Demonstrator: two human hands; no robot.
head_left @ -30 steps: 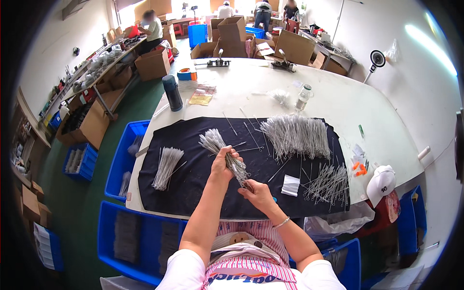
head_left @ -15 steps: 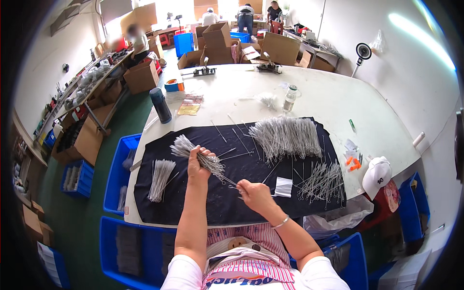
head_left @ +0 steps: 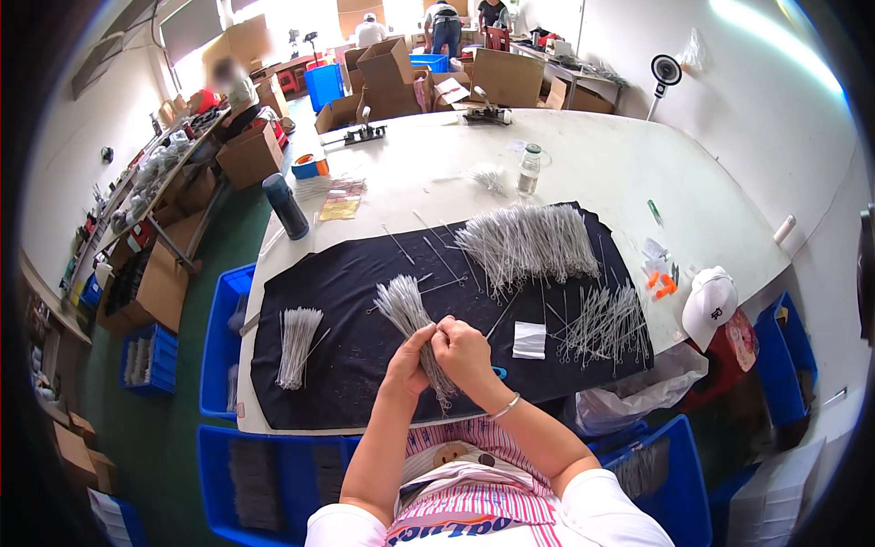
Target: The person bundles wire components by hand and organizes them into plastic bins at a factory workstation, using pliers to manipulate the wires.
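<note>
A bundle of thin wire brushes (head_left: 404, 303) with pale bristles and looped wire ends stands tilted over the black cloth (head_left: 355, 346). My left hand (head_left: 410, 361) is closed around its middle, loops hanging down below. Pressed against the same bundle, my right hand (head_left: 463, 351) is closed at its right side; its fingertips are partly hidden. A small blue ring-shaped thing (head_left: 499, 372) shows beside the right hand; I cannot tell whether that hand holds it. Another bundle of brushes (head_left: 299, 346) lies to the left. A large pile of brushes (head_left: 529, 246) and loose brushes (head_left: 602, 328) lie to the right.
A white paper piece (head_left: 530, 340) lies right of my hands. On the white table (head_left: 620, 155) stand a dark flask (head_left: 285, 208), a glass bottle (head_left: 529, 170) and a white cap (head_left: 710, 296). Blue bins (head_left: 217, 365) flank the table edge. Other people work far off.
The bundle has moved right and nearer to me and turned more upright. My right hand has come up from the loop ends to meet my left. The blue ring-shaped thing now shows.
</note>
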